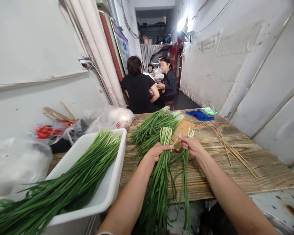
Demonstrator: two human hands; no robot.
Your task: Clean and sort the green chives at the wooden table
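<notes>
Here's my left hand (159,150), just right of the frame's centre, with the thumb laid across the big bunch (163,169) of long green stalks and fingers wrapped behind, mostly out of sight. Over to my right hand (190,145): thumb and forefinger pressed together, pinching what looks like one thin stalk, while the curled fingers below clasp a small bunch (185,173).

What could go wrong? If my left thumb eases, the big bunch could fan out and its even tops slip out of line. Too hard a pinch on the right might snap or bruise a stalk; too loose a curl there and the small bunch could slide through, most of its length hanging unsupported. Loose leaves dangle between the two bunches, so a tangle is possible if one snags.

Now the direction: the big bunch has its pale cut ends up, towards the middle of the frame, its dark leafy tips drooping to the bottom edge; the long axis runs top to bottom, leaning lower left. The small bunch, right beside it, hangs nearly upright, pale ends up too. Both are over the near edge of the wooden table (264,163), right of the white tub (118,168) at lower left.
</notes>
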